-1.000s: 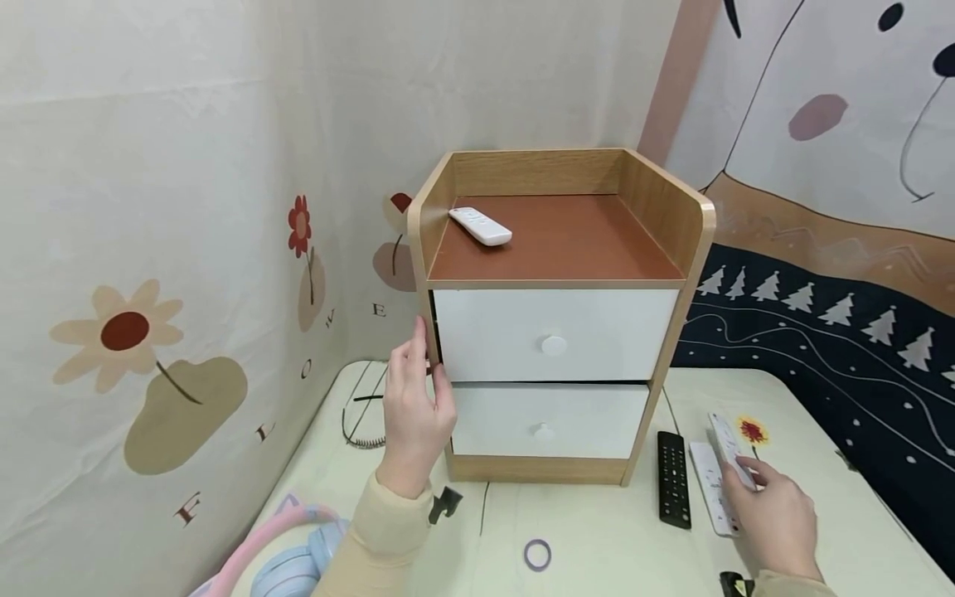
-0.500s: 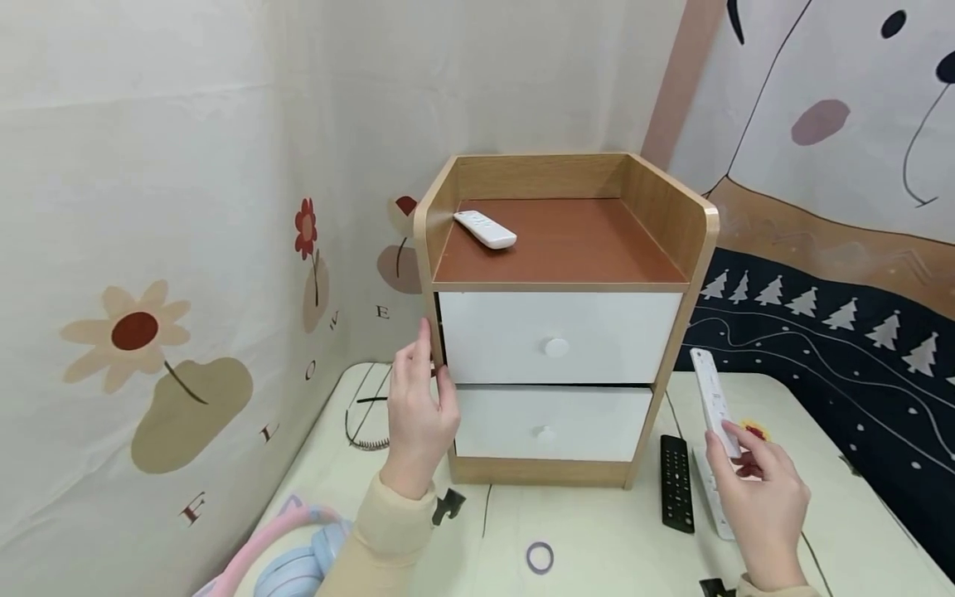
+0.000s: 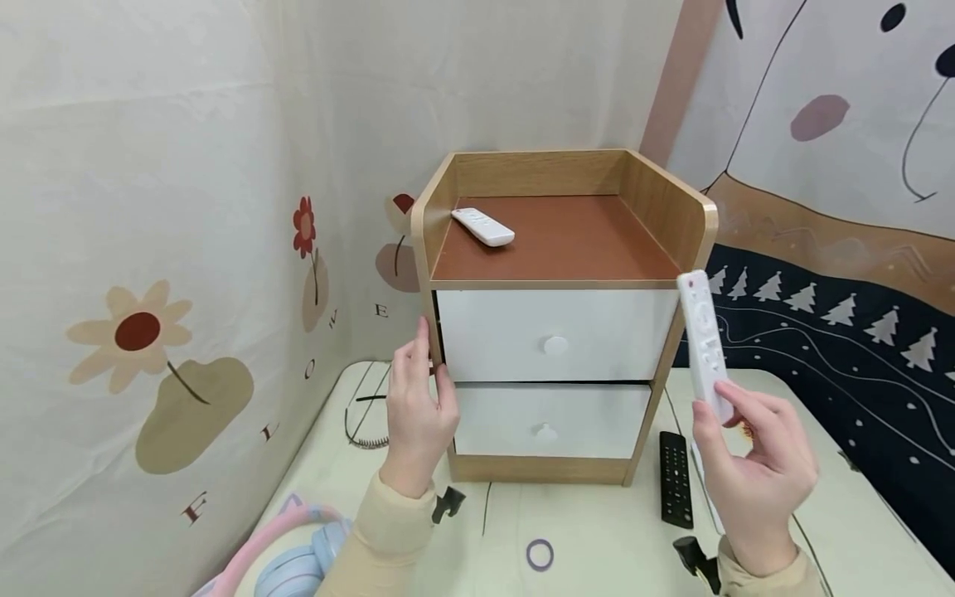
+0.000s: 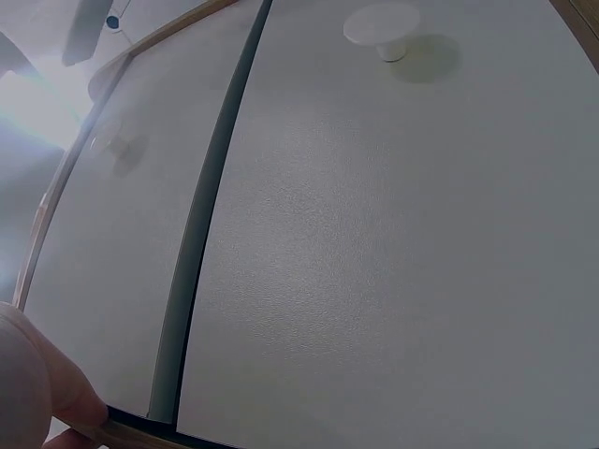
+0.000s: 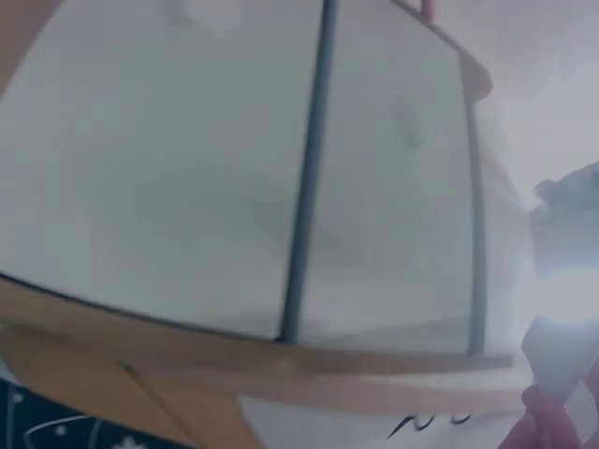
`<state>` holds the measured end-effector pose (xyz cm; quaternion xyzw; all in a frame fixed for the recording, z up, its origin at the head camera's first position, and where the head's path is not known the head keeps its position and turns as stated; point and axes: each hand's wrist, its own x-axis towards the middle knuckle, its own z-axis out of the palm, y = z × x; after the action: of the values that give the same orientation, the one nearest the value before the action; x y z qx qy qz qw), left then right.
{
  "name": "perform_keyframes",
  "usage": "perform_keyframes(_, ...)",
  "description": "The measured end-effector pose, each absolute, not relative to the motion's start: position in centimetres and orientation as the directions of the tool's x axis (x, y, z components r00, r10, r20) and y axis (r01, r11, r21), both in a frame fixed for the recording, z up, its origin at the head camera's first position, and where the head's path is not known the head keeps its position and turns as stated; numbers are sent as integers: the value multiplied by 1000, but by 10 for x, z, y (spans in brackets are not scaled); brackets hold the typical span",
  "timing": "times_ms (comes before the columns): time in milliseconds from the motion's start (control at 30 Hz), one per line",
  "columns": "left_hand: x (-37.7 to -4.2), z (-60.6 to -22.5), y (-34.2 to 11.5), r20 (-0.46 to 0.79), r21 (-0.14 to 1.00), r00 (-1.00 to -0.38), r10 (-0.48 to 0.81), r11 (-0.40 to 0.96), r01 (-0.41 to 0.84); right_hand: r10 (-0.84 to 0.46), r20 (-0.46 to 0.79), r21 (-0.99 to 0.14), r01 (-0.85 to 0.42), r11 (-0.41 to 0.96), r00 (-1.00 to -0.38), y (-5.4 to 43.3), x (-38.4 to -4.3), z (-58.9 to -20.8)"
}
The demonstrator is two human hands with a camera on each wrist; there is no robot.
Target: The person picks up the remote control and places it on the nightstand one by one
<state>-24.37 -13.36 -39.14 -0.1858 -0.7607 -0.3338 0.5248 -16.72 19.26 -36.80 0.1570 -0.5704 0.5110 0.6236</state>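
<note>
White remote [image 3: 704, 344] pinched by right hand [image 3: 761, 468]; left hand [image 3: 418, 419], uncurled, touches 2-drawer cabinet [image 3: 492, 340], its tray [image 3: 582, 236] holding 1 other remote [image 3: 483, 227].

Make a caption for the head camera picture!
Right hand holds a long white remote; left hand touches a boxy wood-framed cabinet with two white drawers.

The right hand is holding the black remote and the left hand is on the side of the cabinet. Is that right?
No: the right hand holds a white remote, as the head view shows; the black remote lies on the table. The left hand is on the side of the cabinet.
</note>
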Motion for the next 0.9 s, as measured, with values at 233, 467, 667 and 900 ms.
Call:
perform_keyframes(233,-244,-390,-133,920,315,-386,-64,707,633,301,933,-335,-778,531,-196,181,-176,-341)
perform_keyframes(467,-245,-391,-134,917,320,-392,-69,713,624,145,954,-297,-758,580,-263,172,-188,-309)
perform_keyframes(667,-245,-394,-132,919,321,-388,-74,711,626,24,955,-233,-699,676,-295,166,-197,-282)
perform_keyframes(900,-247,-394,-133,922,314,-380,-76,719,620,-9,934,-234,-633,738,-356,158,-207,-267)
